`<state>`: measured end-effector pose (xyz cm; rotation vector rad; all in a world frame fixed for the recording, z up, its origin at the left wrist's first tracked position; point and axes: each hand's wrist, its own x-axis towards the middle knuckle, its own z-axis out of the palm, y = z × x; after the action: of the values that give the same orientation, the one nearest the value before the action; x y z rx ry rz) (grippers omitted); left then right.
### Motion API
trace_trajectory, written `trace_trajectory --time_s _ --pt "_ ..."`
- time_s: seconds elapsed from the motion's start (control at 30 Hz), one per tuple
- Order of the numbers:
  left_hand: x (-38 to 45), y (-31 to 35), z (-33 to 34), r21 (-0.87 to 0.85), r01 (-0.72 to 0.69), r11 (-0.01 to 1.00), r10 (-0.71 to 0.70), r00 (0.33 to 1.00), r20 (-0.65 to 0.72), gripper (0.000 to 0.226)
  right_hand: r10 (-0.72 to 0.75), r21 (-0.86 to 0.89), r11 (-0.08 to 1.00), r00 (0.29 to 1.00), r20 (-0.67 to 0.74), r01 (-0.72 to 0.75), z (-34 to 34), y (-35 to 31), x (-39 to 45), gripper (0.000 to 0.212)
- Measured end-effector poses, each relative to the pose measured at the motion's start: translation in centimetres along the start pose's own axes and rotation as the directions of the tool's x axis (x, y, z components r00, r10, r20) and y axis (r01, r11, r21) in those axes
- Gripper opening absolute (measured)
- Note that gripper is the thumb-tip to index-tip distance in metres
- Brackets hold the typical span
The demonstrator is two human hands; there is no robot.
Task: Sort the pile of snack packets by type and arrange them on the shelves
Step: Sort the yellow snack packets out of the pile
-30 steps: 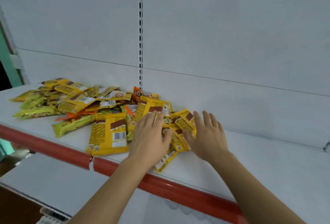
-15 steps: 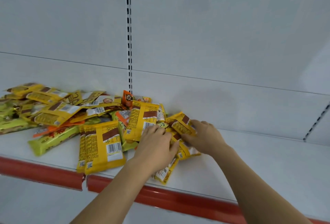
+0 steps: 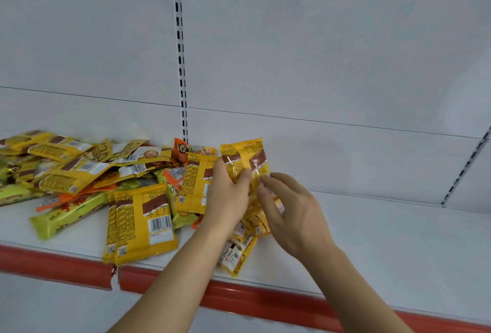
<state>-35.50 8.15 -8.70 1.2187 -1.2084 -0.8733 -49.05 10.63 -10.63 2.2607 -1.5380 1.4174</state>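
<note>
left hand [image 3: 228,194] now grips yellow packets [image 3: 245,160] lifted clear of pile [image 3: 87,173] on shelf [image 3: 372,239]; earlier both hands pressed flat on it; right hand [image 3: 292,208], fingers loosely curled, pinches packet edge; judgement: first type being separated.

a pile of snack packets [image 3: 87,170] is lying on the left half of the shelf [image 3: 385,242], reaching back to the rear panel [image 3: 318,72]. a slotted upright [image 3: 181,67] is standing behind the pile's right end. two overlapping packets [image 3: 138,223] are lying nearest the front lip [image 3: 55,266]. the left hand [image 3: 228,194] is holding two packets [image 3: 245,160] upright above the pile's right edge, the right hand [image 3: 295,213] sitting just right of them, touching them. more packets [image 3: 239,250] are lying beneath both hands.
</note>
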Motion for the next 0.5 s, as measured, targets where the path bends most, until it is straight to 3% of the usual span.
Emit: trace_trajectory --time_s 0.07,0.13,0.2,0.27,0.43,0.5 --pt "0.1 0.0 -1.1 0.076 -0.034 0.997 0.035 0.999 -0.008 0.061 0.056 -0.015 0.998 0.998 0.027 -0.055 -0.1 0.5 -0.5 0.037" --pt "0.4 -0.4 -2.7 0.146 -0.064 0.987 0.065 0.998 -0.002 0.072 0.176 -0.117 0.981 0.966 0.187 -0.156 0.1 1.2 -0.9 0.044" --pt "0.5 -1.0 -4.3 0.203 -0.079 0.976 0.074 0.997 0.032 0.07 0.296 -0.241 0.948 0.857 0.421 -0.209 0.5 0.9 -1.4 0.061" --pt "0.3 -1.2 -5.3 0.228 -0.098 0.969 0.088 0.995 0.054 0.066 0.376 -0.316 0.918 0.771 0.514 -0.238 0.9 0.5 -1.5 0.074" --pt "-0.2 -0.6 -7.9 0.201 -0.033 0.979 0.022 0.998 0.056 0.063 0.532 -0.31 0.846 0.729 0.431 -0.434 1.2 -1.2 -0.5 0.075" --pt "-0.3 -0.5 -9.2 0.199 0.003 0.98 -0.01 0.999 0.036 0.062 0.565 -0.256 0.825 0.744 0.358 -0.503 0.6 -2.3 -0.3 0.07"
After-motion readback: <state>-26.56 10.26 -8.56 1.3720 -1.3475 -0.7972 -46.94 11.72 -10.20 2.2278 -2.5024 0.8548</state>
